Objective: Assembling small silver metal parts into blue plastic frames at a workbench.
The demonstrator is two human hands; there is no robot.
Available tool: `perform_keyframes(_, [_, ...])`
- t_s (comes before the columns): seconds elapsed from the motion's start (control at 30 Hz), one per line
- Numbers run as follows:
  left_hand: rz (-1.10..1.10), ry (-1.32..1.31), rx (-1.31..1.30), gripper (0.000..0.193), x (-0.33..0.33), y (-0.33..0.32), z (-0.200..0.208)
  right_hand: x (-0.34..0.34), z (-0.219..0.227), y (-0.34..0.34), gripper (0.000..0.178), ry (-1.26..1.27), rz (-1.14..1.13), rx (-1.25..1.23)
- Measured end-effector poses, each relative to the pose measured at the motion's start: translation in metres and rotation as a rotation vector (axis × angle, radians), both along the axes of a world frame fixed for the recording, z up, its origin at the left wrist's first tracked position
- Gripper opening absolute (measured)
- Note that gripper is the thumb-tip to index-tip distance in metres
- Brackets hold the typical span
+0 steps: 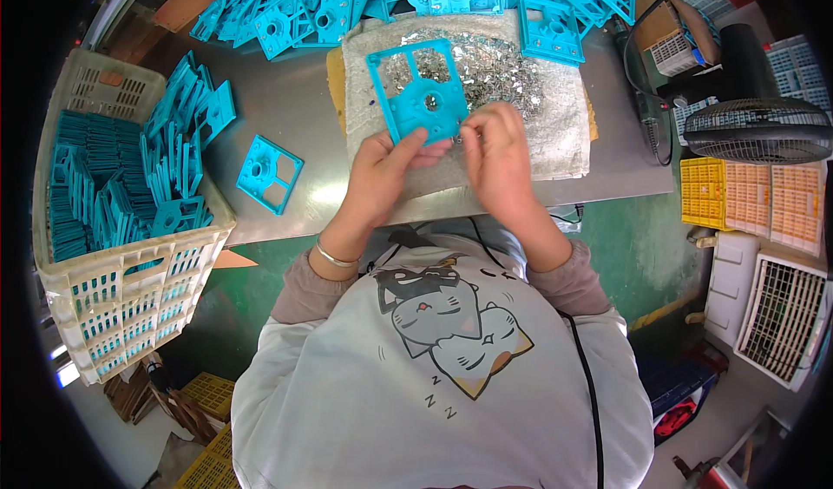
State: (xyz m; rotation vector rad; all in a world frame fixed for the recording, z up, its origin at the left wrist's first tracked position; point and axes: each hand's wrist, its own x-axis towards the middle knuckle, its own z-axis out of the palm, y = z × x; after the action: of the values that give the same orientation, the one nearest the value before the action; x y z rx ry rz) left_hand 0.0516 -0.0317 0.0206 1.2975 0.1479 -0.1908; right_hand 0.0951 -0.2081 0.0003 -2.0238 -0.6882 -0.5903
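Observation:
My left hand grips a turquoise plastic frame by its lower edge, thumb on top. The frame has a round hole in its middle and rectangular openings, and is held tilted above a cloth. At the frame's lower right corner, my right hand is closed in a pinch; a tiny shiny piece seems to show at its fingertips, too small to name. Beneath the frame, many small metal pieces lie heaped on the pale cloth.
A heap of turquoise frames covers the table's far side. One single frame lies left on the metal table. A cream crate full of frames stands at the left. On the right are a black fan and stacked crates.

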Motion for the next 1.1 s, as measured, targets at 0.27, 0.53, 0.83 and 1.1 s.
perform_keyframes(0.27, [0.122,0.04,0.027,0.036,0.012,0.034,-0.008,0.03,0.004,-0.059,0.005,0.311,-0.037,0.035])
perform_keyframes(0.53, [0.144,0.186,0.089,0.035,0.014,0.059,-0.018,0.068,-0.016,-0.117,0.011,0.338,-0.369,-0.127])
perform_keyframes(0.83, [0.294,-0.05,1.082,0.037,0.004,0.063,-0.012,0.076,-0.024,-0.101,0.01,0.158,-0.349,-0.445])
perform_keyframes(1.1, [0.297,-0.596,1.451,0.021,-0.003,0.024,-0.014,0.068,-0.027,-0.094,0.011,0.142,-0.454,-0.295])
